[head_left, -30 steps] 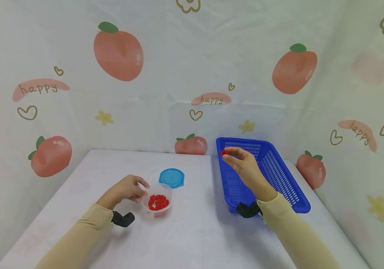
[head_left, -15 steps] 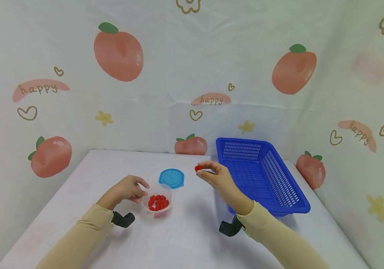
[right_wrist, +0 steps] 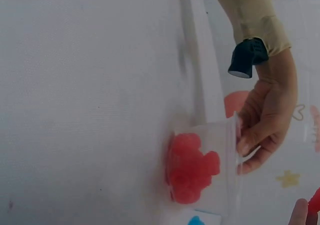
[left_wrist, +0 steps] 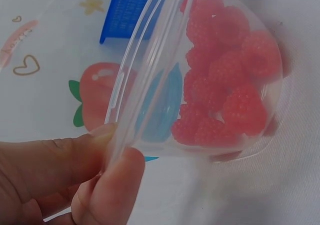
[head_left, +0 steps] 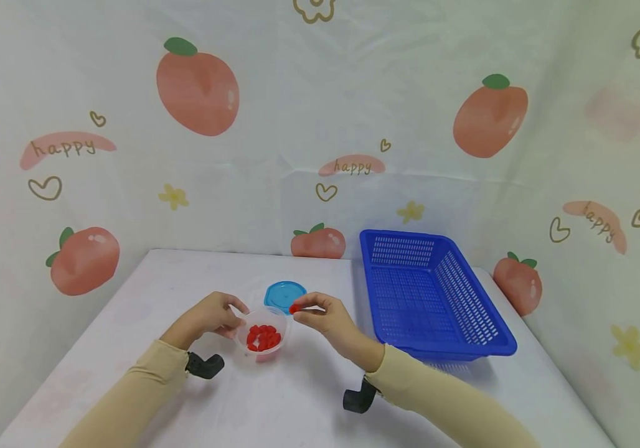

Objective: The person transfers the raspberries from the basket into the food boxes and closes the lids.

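Note:
A clear plastic tub (head_left: pixel 282 317) stands on the table, with several raspberries (left_wrist: pixel 227 70) inside. My left hand (head_left: pixel 213 314) pinches the tub's rim between thumb and fingers, as the left wrist view shows closely. Just right of the tub and above it, my right hand (head_left: pixel 334 326) pinches a single raspberry (head_left: pixel 294 308) between thumb and fingertips. In the right wrist view only the fingertips (right_wrist: pixel 299 212) and part of that raspberry show at the lower right corner.
Behind the tub lies a blue lid (head_left: pixel 283 294), partly covered by the right fingertips in the head view. To the right stands a blue slotted basket (head_left: pixel 437 298). A patterned cloth (head_left: pixel 241 205) hangs behind the white table (head_left: pixel 185 267).
My right hand has moved left with its raspberry, from above the basket to beside the tub. My left hand and the tub have stayed where they were.

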### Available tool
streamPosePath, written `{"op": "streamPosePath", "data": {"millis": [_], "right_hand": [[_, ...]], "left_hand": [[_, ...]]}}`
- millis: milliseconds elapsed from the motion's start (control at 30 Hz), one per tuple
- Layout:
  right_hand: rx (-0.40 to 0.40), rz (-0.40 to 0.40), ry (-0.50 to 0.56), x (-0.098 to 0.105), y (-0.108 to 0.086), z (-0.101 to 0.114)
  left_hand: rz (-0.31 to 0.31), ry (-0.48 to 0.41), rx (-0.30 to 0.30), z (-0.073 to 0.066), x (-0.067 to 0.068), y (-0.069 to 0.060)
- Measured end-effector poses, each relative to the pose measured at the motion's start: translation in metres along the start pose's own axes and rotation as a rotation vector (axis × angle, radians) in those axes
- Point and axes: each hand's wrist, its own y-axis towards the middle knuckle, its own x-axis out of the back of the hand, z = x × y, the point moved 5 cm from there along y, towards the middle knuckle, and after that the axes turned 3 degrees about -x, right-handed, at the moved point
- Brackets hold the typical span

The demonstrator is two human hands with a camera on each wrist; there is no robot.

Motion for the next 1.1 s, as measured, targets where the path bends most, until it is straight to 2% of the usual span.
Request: {"op": "streamPosePath", "data": {"millis": [300,500,1100], "right_hand": [[-0.067,-0.019,-0.052,-0.014,0.010,-0.025],[-0.087,-0.023,-0.043,-0.017,0.013,-0.037],[-0.063,-0.025,-0.077,-0.020,0.014,-0.033]], "left_hand": [[0.004,-0.002,0.001,-0.002,0.001,-0.001],[0.005,0.003,-0.002,-0.002,0.000,-0.001],[0.004,0.002,0.000,-0.001,0.000,0.000]]}}
